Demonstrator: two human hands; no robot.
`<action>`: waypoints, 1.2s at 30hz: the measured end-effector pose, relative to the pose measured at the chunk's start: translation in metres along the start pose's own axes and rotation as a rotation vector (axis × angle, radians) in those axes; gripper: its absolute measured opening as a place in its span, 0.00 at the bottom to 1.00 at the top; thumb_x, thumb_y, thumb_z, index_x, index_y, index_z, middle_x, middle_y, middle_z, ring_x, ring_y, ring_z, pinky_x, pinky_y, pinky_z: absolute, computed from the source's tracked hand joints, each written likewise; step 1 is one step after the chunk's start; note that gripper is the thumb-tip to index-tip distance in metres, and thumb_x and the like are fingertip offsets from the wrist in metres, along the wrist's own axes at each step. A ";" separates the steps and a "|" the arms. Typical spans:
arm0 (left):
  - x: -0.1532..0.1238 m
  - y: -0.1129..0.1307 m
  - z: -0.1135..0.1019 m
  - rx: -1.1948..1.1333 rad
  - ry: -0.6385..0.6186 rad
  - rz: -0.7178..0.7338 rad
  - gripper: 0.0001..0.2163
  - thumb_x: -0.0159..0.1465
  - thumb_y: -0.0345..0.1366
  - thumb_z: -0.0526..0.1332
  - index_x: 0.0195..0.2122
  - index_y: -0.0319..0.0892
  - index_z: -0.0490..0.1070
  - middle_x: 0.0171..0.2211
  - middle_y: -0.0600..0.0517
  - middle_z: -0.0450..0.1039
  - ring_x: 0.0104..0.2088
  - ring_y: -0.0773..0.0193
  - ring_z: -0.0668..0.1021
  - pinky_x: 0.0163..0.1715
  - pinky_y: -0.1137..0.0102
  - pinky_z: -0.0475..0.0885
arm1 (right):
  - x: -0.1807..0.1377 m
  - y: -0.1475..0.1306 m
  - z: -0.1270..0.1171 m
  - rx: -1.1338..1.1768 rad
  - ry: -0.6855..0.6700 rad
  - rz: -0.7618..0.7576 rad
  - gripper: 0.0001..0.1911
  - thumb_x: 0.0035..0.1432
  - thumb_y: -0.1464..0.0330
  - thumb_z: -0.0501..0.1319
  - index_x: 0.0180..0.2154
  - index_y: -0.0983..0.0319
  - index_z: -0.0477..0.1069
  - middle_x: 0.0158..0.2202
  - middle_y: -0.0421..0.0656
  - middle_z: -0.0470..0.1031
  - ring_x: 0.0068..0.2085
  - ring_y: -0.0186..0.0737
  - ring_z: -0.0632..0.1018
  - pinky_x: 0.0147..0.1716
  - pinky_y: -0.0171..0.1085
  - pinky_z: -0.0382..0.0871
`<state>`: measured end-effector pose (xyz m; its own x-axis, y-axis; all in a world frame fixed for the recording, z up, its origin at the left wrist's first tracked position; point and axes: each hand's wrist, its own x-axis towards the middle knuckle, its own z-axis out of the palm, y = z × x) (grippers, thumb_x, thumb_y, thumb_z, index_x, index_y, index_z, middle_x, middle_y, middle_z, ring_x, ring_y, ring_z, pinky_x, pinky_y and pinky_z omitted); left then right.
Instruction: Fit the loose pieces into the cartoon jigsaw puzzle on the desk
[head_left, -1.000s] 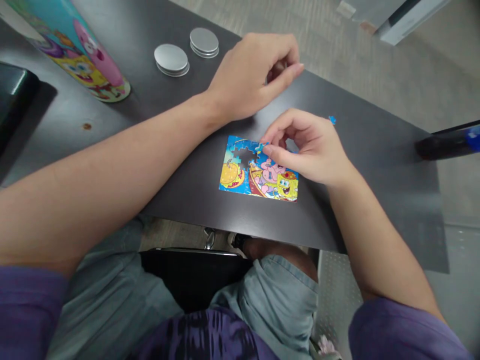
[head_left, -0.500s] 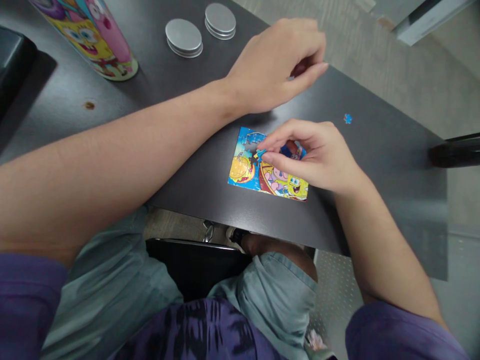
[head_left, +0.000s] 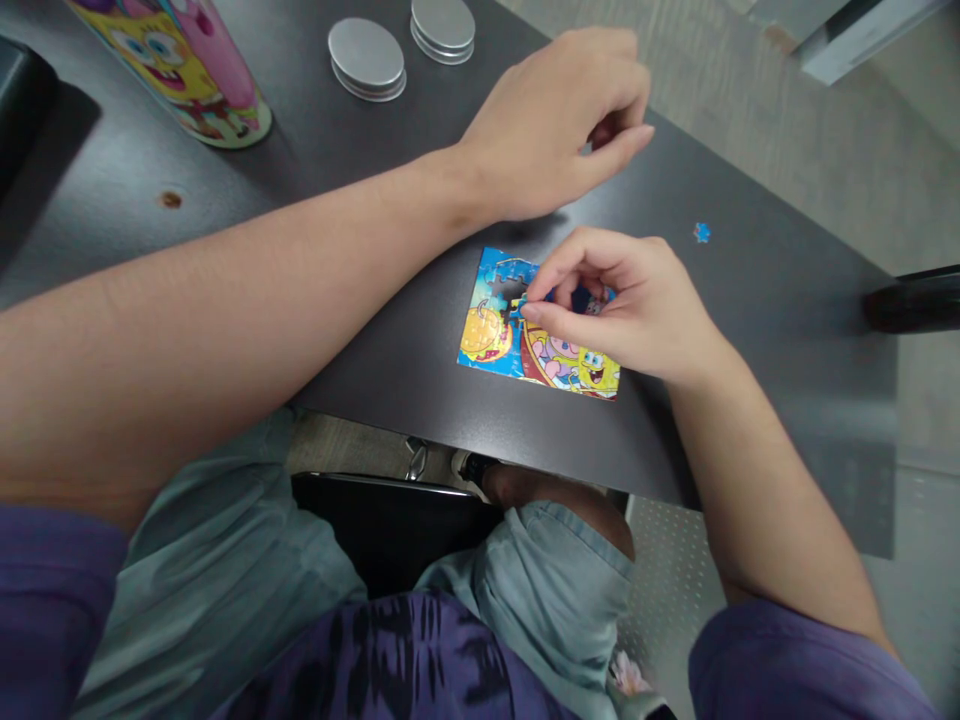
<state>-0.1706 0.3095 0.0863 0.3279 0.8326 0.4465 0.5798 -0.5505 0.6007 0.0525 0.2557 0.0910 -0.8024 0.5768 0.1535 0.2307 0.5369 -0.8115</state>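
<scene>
Most of the cartoon jigsaw [head_left: 536,345] is assembled; one dark gap upper left. Right hand [head_left: 622,305] grip pinches a blue piece [head_left: 525,297] over it; left hand [head_left: 559,125] grip curled, contents unclear; one loose piece [head_left: 701,232] far right on desk [head_left: 360,300]

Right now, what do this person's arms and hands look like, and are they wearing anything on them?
Both hands, the left hand and the right hand, are bare: no gloves, rings or watch show. The forearms are bare too. Short purple sleeves cover only the upper arms, near the bottom corners of the view. The fingernails look short and unpainted.
</scene>
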 end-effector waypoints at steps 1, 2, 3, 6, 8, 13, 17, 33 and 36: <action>-0.002 0.003 0.000 -0.007 -0.005 -0.005 0.08 0.78 0.42 0.65 0.47 0.50 0.84 0.60 0.38 0.88 0.66 0.42 0.84 0.66 0.45 0.73 | 0.000 -0.001 0.000 -0.007 0.001 -0.014 0.08 0.76 0.60 0.83 0.46 0.53 0.89 0.32 0.35 0.83 0.29 0.39 0.79 0.33 0.44 0.75; -0.006 0.007 0.001 -0.014 -0.017 -0.004 0.07 0.78 0.44 0.67 0.48 0.51 0.84 0.59 0.40 0.87 0.67 0.43 0.82 0.67 0.46 0.73 | 0.000 -0.001 -0.001 -0.017 0.002 -0.026 0.05 0.77 0.63 0.82 0.47 0.53 0.90 0.32 0.35 0.82 0.30 0.39 0.79 0.36 0.45 0.77; -0.010 0.011 0.001 -0.018 -0.025 0.004 0.07 0.78 0.47 0.70 0.50 0.52 0.85 0.58 0.42 0.86 0.68 0.44 0.81 0.67 0.46 0.73 | 0.001 -0.001 -0.001 -0.028 0.000 -0.034 0.02 0.78 0.65 0.81 0.48 0.54 0.91 0.32 0.36 0.82 0.30 0.39 0.79 0.38 0.46 0.79; -0.021 0.023 0.004 -0.023 -0.029 0.075 0.12 0.78 0.51 0.73 0.55 0.52 0.86 0.57 0.43 0.84 0.70 0.43 0.80 0.67 0.47 0.73 | 0.002 -0.001 -0.002 -0.025 -0.039 -0.051 0.01 0.80 0.66 0.80 0.50 0.54 0.93 0.34 0.39 0.84 0.31 0.41 0.79 0.40 0.48 0.81; -0.023 0.024 0.008 -0.008 -0.010 0.140 0.14 0.79 0.51 0.73 0.58 0.50 0.86 0.59 0.43 0.83 0.70 0.43 0.81 0.68 0.47 0.73 | 0.003 0.002 0.000 -0.005 -0.058 -0.079 0.02 0.81 0.65 0.80 0.50 0.54 0.94 0.35 0.40 0.85 0.31 0.41 0.78 0.39 0.49 0.81; -0.003 -0.004 0.023 0.112 0.050 0.181 0.10 0.82 0.39 0.70 0.58 0.43 0.87 0.57 0.44 0.84 0.65 0.45 0.86 0.64 0.50 0.74 | 0.002 0.007 0.003 0.033 -0.017 -0.108 0.12 0.80 0.66 0.77 0.60 0.52 0.96 0.43 0.43 0.90 0.35 0.43 0.81 0.37 0.49 0.78; 0.011 -0.020 0.033 0.237 0.171 0.081 0.06 0.78 0.24 0.71 0.50 0.33 0.89 0.50 0.41 0.89 0.58 0.41 0.92 0.55 0.55 0.75 | 0.003 0.005 0.000 -0.050 -0.024 -0.109 0.12 0.81 0.63 0.76 0.59 0.50 0.96 0.46 0.45 0.90 0.39 0.46 0.81 0.42 0.50 0.82; 0.007 -0.012 0.030 0.243 0.142 0.073 0.07 0.78 0.26 0.72 0.52 0.31 0.90 0.58 0.36 0.92 0.60 0.36 0.93 0.58 0.51 0.83 | 0.002 0.004 0.002 0.082 -0.034 -0.114 0.10 0.71 0.75 0.79 0.50 0.57 0.88 0.36 0.35 0.87 0.31 0.31 0.78 0.33 0.34 0.74; 0.007 -0.009 0.029 0.240 0.124 0.060 0.07 0.78 0.25 0.71 0.52 0.30 0.90 0.59 0.35 0.92 0.62 0.35 0.93 0.60 0.50 0.84 | 0.002 0.002 0.000 0.042 -0.023 -0.095 0.13 0.73 0.72 0.77 0.56 0.55 0.90 0.40 0.38 0.88 0.34 0.37 0.80 0.38 0.40 0.79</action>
<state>-0.1519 0.3223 0.0644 0.2813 0.7769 0.5634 0.7270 -0.5557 0.4033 0.0515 0.2578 0.0891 -0.8322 0.5096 0.2184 0.1296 0.5617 -0.8171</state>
